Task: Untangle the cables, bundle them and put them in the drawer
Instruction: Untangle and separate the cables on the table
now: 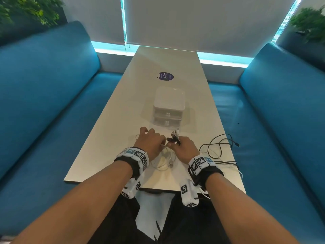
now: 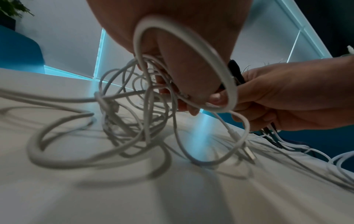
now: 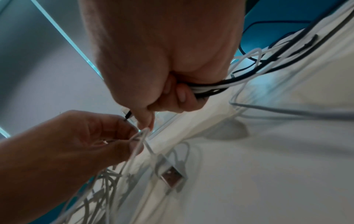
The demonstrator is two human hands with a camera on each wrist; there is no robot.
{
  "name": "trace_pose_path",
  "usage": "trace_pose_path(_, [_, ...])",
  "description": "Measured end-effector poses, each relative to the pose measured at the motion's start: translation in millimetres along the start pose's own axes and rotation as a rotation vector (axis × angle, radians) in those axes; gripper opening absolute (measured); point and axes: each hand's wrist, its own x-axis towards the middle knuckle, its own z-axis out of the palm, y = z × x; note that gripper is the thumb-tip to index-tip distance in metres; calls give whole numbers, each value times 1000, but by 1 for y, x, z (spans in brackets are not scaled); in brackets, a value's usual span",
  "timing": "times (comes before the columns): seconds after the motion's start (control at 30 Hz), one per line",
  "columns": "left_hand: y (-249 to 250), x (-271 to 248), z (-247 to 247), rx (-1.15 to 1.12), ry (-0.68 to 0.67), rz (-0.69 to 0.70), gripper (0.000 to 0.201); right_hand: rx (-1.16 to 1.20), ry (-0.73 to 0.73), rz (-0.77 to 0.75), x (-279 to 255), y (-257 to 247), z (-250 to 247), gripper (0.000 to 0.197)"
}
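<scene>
A: Forearms nearest the head camera, both wearing marker wristbands. Left hand point(image 1: 149, 141) is curled, pinching a few strands of the thin white rubbery cable tangle point(image 2: 122, 121); one loop point(image 2: 184, 65) hangs over its palm.

B: Right hand point(image 1: 184, 147)?

A: Closed round a mixed sheaf of black and white cords point(image 3: 208, 87), plug ends point(image 1: 175, 134) sticking out past the fingers. Both hands nearly touching above the white desk point(image 1: 114, 131).

B: Where's the rest of the cabling?

A: White tangle lies on the desk under the left hand. Loose thin black cable loops point(image 1: 218, 143) sprawl right of the right hand, near the desk edge. White two-tier plastic drawer box point(image 1: 168, 106) is just beyond the hands, both drawers closed.

B: Handling?

A: Light, limp, no stiffness; it sags and snags on itself. Smooth jackets look likely to slip through a loose pinch. Best to take hold by a hard connector, like the silver USB plug point(image 3: 171, 176) on the desk, and feed it back through. Yanking mid-strand probably tightens the knot.
</scene>
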Motion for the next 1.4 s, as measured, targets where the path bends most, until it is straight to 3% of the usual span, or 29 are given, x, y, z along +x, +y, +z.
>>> trace_pose_path(0.17, [-15,-6,-2,-79,11,75,50,13,118,127,6,3,-4,31])
trace_pose_path(0.3, [-23,-3,-12,-149,-95,74,54,30,182,124,5,2,-4,31])
trace_pose_path(0.37, [-21,0,-17,-185,-76,73,56,21,199,109,4,0,-2,29])
trace_pose_path(0.5, [-8,8,-18,-303,82,7,39,66,229,43,1,-1,-5,27])
trace_pose_path(0.67, [7,16,-6,-145,-90,-3,31,100,255,-34,-4,-3,-14,22])
trace_pose_path(0.83, [8,19,-2,-107,-28,-17,24,140,241,81,-8,-4,-12,35])
trace_pose_path(0.97, [8,20,1,-156,7,-21,25,109,162,13,-9,-8,-5,32])
trace_pose_path(1.17, [8,20,12,-250,-18,-29,24,155,161,-15,-4,-2,0,25])
trace_pose_path(1.27, [10,16,11,-109,-49,-20,26,122,203,0,-5,-1,0,26])
trace_pose_path(1.4, [-10,4,10,73,-125,-54,30,106,283,143,-3,15,-16,29])
